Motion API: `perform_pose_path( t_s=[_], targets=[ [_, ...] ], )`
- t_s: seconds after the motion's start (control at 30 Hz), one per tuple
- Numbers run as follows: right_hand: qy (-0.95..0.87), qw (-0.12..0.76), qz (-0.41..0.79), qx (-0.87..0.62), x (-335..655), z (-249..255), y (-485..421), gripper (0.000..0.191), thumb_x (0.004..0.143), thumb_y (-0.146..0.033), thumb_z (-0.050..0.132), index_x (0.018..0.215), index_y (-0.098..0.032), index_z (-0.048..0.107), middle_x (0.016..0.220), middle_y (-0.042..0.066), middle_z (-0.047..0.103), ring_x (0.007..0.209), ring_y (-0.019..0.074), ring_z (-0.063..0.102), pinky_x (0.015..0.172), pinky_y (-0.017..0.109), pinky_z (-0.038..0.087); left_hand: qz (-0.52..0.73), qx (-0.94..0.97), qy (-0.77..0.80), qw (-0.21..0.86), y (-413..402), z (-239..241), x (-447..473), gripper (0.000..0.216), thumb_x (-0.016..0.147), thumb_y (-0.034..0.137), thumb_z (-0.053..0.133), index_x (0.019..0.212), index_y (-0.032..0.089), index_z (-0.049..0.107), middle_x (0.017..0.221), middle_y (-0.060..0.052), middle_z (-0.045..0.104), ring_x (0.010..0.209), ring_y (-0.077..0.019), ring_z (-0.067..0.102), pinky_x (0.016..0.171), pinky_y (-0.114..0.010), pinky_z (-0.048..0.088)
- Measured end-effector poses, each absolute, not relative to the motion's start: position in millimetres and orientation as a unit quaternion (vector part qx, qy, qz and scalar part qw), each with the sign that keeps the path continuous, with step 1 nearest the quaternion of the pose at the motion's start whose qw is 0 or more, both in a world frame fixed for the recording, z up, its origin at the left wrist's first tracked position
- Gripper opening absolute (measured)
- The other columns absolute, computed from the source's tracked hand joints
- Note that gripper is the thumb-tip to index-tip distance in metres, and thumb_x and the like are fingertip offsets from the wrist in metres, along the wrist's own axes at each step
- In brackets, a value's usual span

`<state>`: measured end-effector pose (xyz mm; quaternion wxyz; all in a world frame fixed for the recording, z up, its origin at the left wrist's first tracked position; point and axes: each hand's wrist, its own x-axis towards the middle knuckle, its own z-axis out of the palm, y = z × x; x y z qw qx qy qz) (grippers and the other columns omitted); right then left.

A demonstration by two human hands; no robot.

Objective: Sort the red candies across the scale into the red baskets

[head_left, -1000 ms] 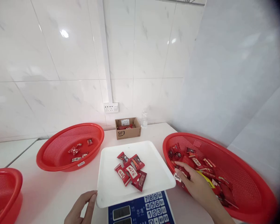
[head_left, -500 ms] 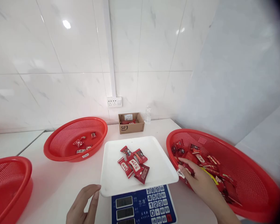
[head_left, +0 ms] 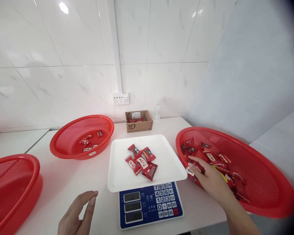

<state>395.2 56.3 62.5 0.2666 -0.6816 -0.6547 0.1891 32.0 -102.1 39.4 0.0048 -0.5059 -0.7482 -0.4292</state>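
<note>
My right hand [head_left: 209, 179] reaches into the big red basket [head_left: 259, 195] at the right, fingers curled among the red snack packets [head_left: 210, 156] piled there; one packet lies under the fingertips. Whether it grips any I cannot make out. My left hand [head_left: 77, 215] hovers open over the white table, left of the scale, touching nothing. A blue-faced digital scale [head_left: 150, 204] carries a white tray [head_left: 171, 169] with several red snack packets [head_left: 142, 161] in its middle.
A second red basket [head_left: 63, 148] with a few packets stands at the back left. Another red basket [head_left: 5, 192] sits at the far left edge. A small cardboard box [head_left: 138, 121] and a clear bottle [head_left: 157, 112] stand by the tiled wall under a socket [head_left: 120, 98].
My left hand has drawn back from the tray's corner and down to the left. The view has tipped downward, showing more of the scale. My right hand stays in the right basket.
</note>
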Motion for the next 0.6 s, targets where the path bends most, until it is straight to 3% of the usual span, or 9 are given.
perform_pose_path(
  t_s=[0.13,0.27,0.37,0.43,0.6],
  targets=[
    [-0.663,0.268,0.155,-0.682,393,58,57,0.052,0.080,-0.054,0.041,0.114,-0.021,0.063,0.102,0.008,0.072,0.085,0.0261,0.067,0.077,0.038,0.051,-0.431,-0.523,-0.735,0.025,-85,29,27,0.027,0.087,0.045,0.047,0.086,0.025,0.066,0.086,-0.003,0.072,0.080,-0.0186,0.069,0.057,-0.024,0.055],
    [-0.667,0.261,0.127,-0.686,393,55,61,0.052,0.081,-0.054,0.040,0.115,-0.021,0.063,0.100,0.009,0.072,0.079,0.0262,0.067,0.072,0.039,0.052,-0.405,-0.604,-0.684,0.048,-57,27,20,0.029,0.089,0.042,0.047,0.102,0.024,0.065,0.108,-0.008,0.067,0.098,-0.0220,0.065,0.048,-0.022,0.053],
    [-0.675,0.264,0.122,-0.678,395,52,62,0.051,0.081,-0.054,0.041,0.113,-0.022,0.064,0.097,0.008,0.072,0.077,0.0259,0.067,0.068,0.038,0.052,-0.357,-0.620,-0.693,0.089,-39,30,2,0.036,0.090,0.044,0.044,0.112,0.022,0.061,0.118,-0.011,0.062,0.109,-0.0263,0.059,0.071,-0.034,0.058],
    [-0.677,0.264,0.121,-0.677,396,51,62,0.052,0.081,-0.055,0.041,0.113,-0.022,0.065,0.097,0.008,0.073,0.079,0.0265,0.068,0.070,0.038,0.053,-0.323,-0.622,-0.704,0.115,-30,33,-16,0.043,0.090,0.048,0.042,0.119,0.020,0.057,0.126,-0.014,0.058,0.118,-0.0301,0.053,0.088,-0.046,0.052],
    [-0.681,0.257,0.120,-0.675,397,50,62,0.055,0.081,-0.056,0.038,0.114,-0.021,0.064,0.111,0.010,0.070,0.094,0.0287,0.066,0.081,0.041,0.051,-0.246,-0.612,-0.744,0.107,-18,49,-60,0.055,0.091,0.051,0.036,0.133,0.016,0.046,0.141,-0.015,0.046,0.138,-0.0334,0.028,0.104,-0.054,0.035]
  ],
)
